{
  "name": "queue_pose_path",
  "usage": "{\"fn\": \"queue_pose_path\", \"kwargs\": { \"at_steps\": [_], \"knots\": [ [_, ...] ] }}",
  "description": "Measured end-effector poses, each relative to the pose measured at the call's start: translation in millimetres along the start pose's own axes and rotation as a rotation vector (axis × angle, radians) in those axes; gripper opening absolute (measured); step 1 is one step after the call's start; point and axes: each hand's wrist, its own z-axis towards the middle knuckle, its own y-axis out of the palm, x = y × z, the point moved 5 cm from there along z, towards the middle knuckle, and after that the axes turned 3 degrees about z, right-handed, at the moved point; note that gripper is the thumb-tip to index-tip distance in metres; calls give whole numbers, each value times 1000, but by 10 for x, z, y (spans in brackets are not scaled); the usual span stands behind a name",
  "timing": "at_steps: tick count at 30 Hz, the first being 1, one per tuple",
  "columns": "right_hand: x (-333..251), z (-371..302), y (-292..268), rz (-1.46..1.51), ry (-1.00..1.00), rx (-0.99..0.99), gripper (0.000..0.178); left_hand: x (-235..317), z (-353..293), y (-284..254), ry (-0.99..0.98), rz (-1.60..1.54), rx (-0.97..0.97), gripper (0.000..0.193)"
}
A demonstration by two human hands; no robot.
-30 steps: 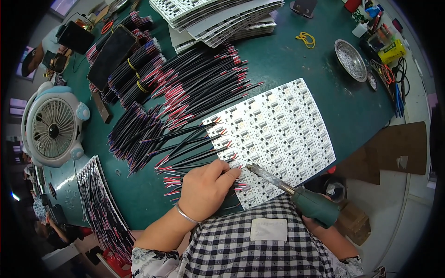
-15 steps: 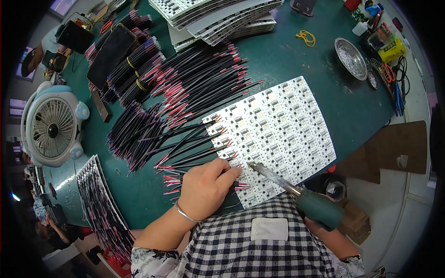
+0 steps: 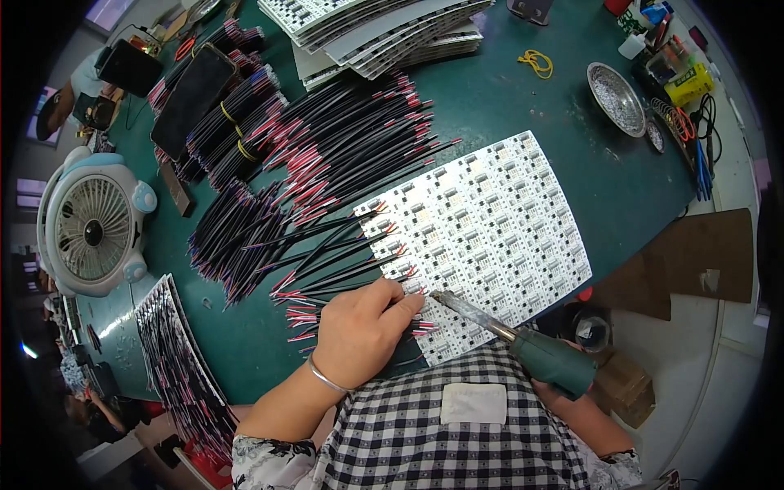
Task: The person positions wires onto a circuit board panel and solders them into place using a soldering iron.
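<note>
A white circuit board panel (image 3: 498, 220) lies at the table's near edge, covered in rows of small components. Black cables with red and white wire ends (image 3: 331, 245) run onto its left edge. My left hand (image 3: 359, 331) rests over that edge, thumb and forefinger pinched together on a cable whose end is mostly hidden by the fingers. From the right, a green-handled soldering iron (image 3: 551, 359) points at the panel, its tip close to my left fingertips. My right hand (image 3: 555, 398) grips the handle from below and is largely covered by it.
Loose black cables (image 3: 359, 139) and tied bundles lie beyond the panel. Stacked panels (image 3: 384, 41) stand at the far edge. A white fan (image 3: 94, 229) is at left, near a wired panel (image 3: 180, 367). A metal dish (image 3: 616, 100) and yellow cord (image 3: 536, 64) sit at far right.
The soldering iron has shifted slightly left, bringing its tip nearer my left fingertips. My left hand stays in place on the cable.
</note>
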Motion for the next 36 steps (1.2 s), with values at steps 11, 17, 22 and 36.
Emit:
{"fn": "queue_pose_path", "kwargs": {
  "at_steps": [11, 17, 22, 36],
  "knots": [
    [97, -86, 32, 10, 44, 24, 23, 38, 21, -8, 31, 30, -13, 23],
    [259, -252, 11, 258, 159, 159, 19, 25, -19, 1, 16, -11, -65, 30],
    [372, -411, 42, 333, 445, -102, 57, -38, -51, -33, -18, -143, -135, 39],
    [238, -160, -6, 611, 248, 169, 26, 218, -134, -456, 47, -7, 87, 33]
  ]
}}
